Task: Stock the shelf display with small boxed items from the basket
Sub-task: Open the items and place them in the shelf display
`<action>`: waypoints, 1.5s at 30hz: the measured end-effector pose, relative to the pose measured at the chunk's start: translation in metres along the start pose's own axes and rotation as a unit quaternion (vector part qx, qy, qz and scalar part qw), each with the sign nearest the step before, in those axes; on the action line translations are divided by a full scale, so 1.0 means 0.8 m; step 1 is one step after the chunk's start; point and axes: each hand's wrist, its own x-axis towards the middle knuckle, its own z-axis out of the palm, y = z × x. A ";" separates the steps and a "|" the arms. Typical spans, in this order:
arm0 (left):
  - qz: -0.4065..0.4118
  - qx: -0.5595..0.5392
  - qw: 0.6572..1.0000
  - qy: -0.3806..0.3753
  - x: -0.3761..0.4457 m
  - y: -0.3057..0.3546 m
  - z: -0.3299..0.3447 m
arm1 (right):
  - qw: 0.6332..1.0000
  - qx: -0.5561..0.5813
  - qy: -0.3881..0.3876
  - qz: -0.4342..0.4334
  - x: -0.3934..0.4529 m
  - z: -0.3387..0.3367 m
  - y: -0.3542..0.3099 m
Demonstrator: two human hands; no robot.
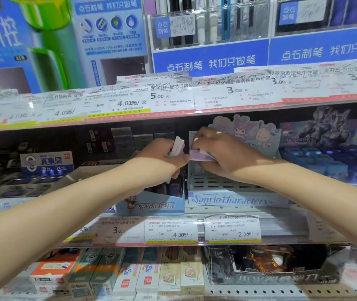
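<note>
Both arms reach into the middle shelf [195, 210]. Left hand [162, 156] grips a small stack of pale boxes [178, 146], fingers curled round them, boxes standing up above the knuckles. Right hand [221, 152] just beside it, pinching a flat lilac box [199, 157] that pokes out toward the left hand. Below and behind the right hand: pale blue display tray [227, 198] marked Sanrio characters, slotted floor showing. Price tags [171, 232] line the shelf edge beneath both wrists. Basket not seen.
</note>
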 end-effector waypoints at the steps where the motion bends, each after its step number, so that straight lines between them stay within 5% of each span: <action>1: -0.001 -0.021 1.000 -0.003 0.001 0.001 0.001 | 1.000 0.012 0.006 -0.010 0.000 -0.002 -0.002; 9: -0.020 -0.153 0.987 -0.054 0.004 0.006 -0.009 | 0.991 0.115 -0.048 0.046 -0.007 -0.015 -0.017; 15: -0.038 -0.149 0.986 -0.065 0.002 0.002 -0.016 | 0.944 0.298 -0.097 0.105 -0.013 -0.021 -0.006; 19: -0.044 -0.171 0.983 -0.040 0.001 -0.006 -0.023 | 0.926 0.334 -0.033 0.174 -0.021 -0.017 0.013; 25: -0.020 -0.165 0.986 -0.006 0.002 -0.008 -0.016 | 0.826 0.498 0.025 0.264 -0.019 -0.017 0.011; 31: 0.029 -0.116 0.993 0.022 0.000 0.008 -0.007 | 0.800 0.523 0.093 0.278 -0.013 -0.024 0.008; 35: 0.115 0.097 0.988 -0.021 -0.010 0.011 -0.015 | 0.854 0.432 0.104 0.272 -0.020 -0.040 0.013; 39: 0.221 0.355 0.897 -0.143 -0.023 0.015 -0.006 | 0.904 0.346 0.070 0.240 -0.019 -0.043 0.012; 42: 0.248 0.439 0.845 -0.178 -0.020 0.015 0.004 | 0.953 0.217 0.039 0.206 -0.016 -0.040 0.015; 45: 0.238 0.452 0.838 -0.194 -0.018 0.018 0.011 | 0.972 0.157 0.032 0.173 -0.016 -0.034 0.017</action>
